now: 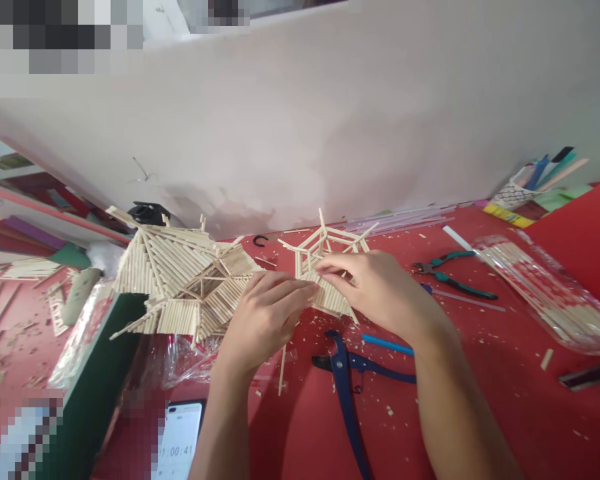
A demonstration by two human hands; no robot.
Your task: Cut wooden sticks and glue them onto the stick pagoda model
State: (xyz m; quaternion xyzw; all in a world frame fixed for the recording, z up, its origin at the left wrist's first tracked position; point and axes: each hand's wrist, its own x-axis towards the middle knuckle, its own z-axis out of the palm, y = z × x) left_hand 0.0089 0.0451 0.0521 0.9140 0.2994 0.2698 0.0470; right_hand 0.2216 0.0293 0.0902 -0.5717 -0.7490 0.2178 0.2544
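Observation:
A small wooden-stick frame [333, 297] stands in the middle of the red table, its near side covered with sticks laid side by side. My right hand [363, 277] reaches over it from the right, thumb and fingers pinched together at the slats; whatever sits between the fingertips is too small to make out. From the left, my left hand [275, 307] has its fingers curled at the frame's left edge, and what they hold is hidden. To the left rests a larger stick-built roof model [180, 273], partly behind my left hand.
Blue-handled pipe cutters [347, 393] lie open nearest me, beside a blue stick [387, 345]. Green-handled pliers [450, 270] and a bagged bundle of sticks [550, 293] are on the right. A phone [180, 433] shows a timer. A pen cup [515, 190] stands by the wall [305, 120].

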